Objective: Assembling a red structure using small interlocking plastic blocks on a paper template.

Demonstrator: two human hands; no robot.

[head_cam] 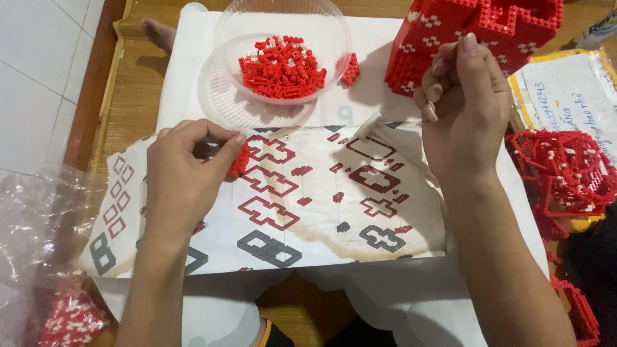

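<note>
My left hand [186, 170] rests on a printed instruction sheet [308, 212] and pinches a small cluster of red bricks [240, 162] against it. My right hand [464, 106] is raised at the upper right, fingers curled shut near the thumb; whether a tiny brick sits between them is unclear. It hovers just in front of a large red and white brick structure [495, 29]. A clear plastic bowl [225, 38] holding several loose red bricks [283, 66] stands behind the sheet.
A small red brick piece [349, 69] lies beside the bowl. Flat red lattice assemblies [565, 173] pile at the right. A plastic bag with red bricks [67, 318] sits at the lower left. A bare foot [157, 32] shows at the back.
</note>
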